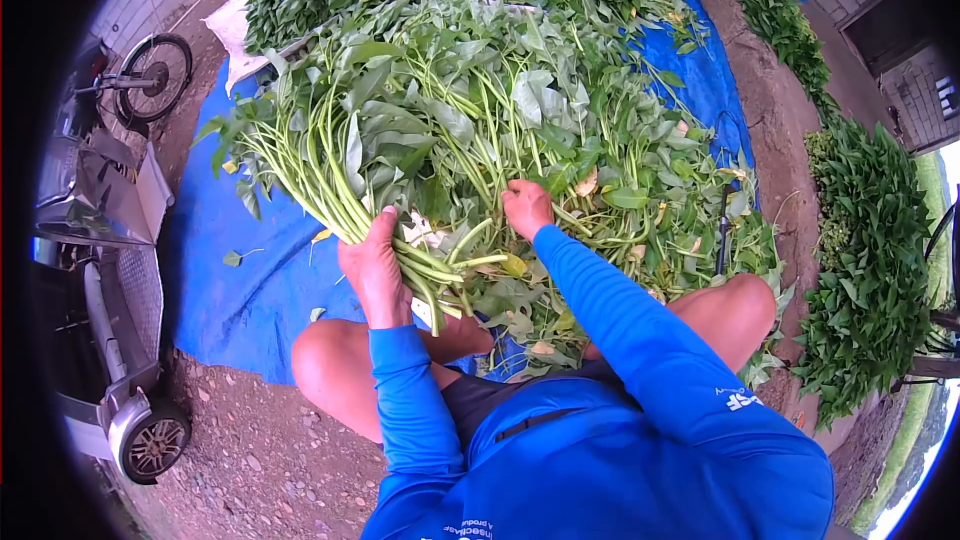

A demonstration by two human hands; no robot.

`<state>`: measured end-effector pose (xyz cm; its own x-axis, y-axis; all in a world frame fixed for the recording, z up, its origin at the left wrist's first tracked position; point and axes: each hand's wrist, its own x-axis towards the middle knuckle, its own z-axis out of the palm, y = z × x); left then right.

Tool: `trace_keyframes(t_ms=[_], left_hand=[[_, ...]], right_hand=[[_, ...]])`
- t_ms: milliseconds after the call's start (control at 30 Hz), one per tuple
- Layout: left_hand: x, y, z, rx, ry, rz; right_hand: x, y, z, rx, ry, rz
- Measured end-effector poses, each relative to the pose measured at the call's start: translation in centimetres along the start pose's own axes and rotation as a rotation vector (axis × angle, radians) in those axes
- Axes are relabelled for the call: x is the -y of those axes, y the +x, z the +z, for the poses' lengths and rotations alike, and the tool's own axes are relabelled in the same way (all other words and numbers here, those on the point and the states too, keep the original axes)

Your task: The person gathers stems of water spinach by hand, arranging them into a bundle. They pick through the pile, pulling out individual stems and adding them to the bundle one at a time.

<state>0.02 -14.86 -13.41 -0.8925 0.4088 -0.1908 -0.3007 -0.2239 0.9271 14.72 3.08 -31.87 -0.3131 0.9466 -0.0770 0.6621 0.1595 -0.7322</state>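
leafy stems gathered over a blue tarp

a grey scooter (120, 340) stands far left on gravel. your left hand (375, 270) has its grip wrapped tight round a bundle of long, smooth pale-green stems (310, 165), above the crinkled blue tarp (230, 290). your right hand (527, 208) curls into the loose leafy heap (620, 130); you cannot tell whether its grip pinches a stem.

We count 2 hands, namely 1 left hand (372, 268) and 1 right hand (527, 208), plus 1 bundle (330, 175), 1 tarp (235, 290), 2 knees (328, 360) and 2 wheels (155, 77).
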Motion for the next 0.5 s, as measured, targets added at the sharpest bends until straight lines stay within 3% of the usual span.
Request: trace_keyframes(t_ms=[100,200,267,400,500], left_hand=[[0.2,-0.3,-0.2,0.009,0.015,-0.039],[0.7,0.1,-0.3,0.009,0.011,-0.063],[1.0,0.1,-0.2,0.007,0.005,-0.079],[1.4,0.1,0.2,0.043,0.025,-0.127],[0.3,-0.8,1.4,0.072,-0.009,-0.141]], right_hand=[[-0.2,0.9,0.7,0.073,0.007,0.052],[2.3,0.5,-4.2,0.257,0.134,0.147],[1.7,0.7,-5.9,0.235,0.269,0.126],[3.9,2.7,-13.0,0.301,0.559,0.238],[7.6,2.4,-20.8,0.297,0.755,0.160]])
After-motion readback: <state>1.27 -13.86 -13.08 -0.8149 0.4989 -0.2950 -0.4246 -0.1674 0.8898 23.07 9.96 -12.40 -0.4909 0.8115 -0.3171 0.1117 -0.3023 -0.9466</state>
